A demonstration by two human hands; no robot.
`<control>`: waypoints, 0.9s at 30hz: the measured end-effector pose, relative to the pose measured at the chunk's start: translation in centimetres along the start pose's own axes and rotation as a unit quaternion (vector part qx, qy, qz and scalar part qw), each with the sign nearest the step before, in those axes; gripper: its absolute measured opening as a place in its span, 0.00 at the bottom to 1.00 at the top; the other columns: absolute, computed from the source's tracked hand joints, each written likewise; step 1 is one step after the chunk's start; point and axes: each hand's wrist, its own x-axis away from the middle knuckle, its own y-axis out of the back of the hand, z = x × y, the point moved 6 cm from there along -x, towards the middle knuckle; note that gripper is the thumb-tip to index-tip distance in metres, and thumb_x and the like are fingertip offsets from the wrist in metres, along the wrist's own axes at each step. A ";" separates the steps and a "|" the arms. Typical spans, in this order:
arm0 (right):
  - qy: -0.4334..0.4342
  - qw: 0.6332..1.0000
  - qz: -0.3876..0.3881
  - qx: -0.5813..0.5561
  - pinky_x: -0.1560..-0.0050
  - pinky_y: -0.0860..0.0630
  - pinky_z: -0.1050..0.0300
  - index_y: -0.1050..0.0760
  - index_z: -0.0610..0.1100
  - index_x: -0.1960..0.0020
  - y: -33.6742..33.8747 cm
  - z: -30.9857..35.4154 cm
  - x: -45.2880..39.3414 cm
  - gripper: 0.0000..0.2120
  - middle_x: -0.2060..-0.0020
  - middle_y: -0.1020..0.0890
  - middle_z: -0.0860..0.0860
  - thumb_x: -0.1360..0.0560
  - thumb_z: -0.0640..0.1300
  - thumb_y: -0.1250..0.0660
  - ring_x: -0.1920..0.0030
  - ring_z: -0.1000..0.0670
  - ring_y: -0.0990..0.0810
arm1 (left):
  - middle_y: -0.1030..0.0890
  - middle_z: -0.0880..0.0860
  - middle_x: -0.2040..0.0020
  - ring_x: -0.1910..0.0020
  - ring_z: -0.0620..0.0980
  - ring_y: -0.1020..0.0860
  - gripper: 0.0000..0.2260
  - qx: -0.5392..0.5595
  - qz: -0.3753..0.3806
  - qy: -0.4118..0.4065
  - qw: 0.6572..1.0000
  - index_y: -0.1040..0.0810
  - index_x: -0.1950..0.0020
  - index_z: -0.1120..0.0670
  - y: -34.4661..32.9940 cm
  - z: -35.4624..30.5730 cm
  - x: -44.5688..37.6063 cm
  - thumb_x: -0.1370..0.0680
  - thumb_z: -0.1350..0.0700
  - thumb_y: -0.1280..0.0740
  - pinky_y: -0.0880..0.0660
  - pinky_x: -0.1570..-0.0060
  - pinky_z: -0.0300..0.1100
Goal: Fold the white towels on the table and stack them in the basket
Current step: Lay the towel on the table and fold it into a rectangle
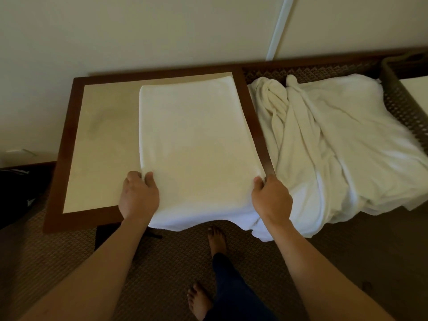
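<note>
A white towel (196, 144) lies flat on the right half of the table (69, 140), a pale top with a dark wooden frame. Its near end hangs over the front edge. My left hand (139, 195) pinches the towel's near left part, thumb on top. My right hand (271, 198) grips its near right edge beside the frame. To the right, a heap of crumpled white towels (335, 147) covers a woven surface. The dark woven basket (400, 98) stands at the far right, with something white inside.
The wall (162, 31) runs right behind the table, with a white vertical strip (279, 28). Brown patterned carpet (58, 262) lies below, with my bare feet (216, 239) near the table's front. A dark object (16, 193) sits on the floor at left.
</note>
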 end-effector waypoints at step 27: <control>0.352 0.920 0.097 0.139 0.25 0.46 0.33 0.44 0.51 0.18 -4.7 9.1 -3.0 0.29 0.17 0.47 0.51 0.17 0.59 0.48 0.18 0.45 0.48 | 0.48 0.51 0.16 0.18 0.55 0.51 0.25 -0.148 0.070 -0.252 0.954 0.43 0.18 0.45 -3.7 -5.9 -0.1 0.15 0.42 0.50 0.53 0.20 0.58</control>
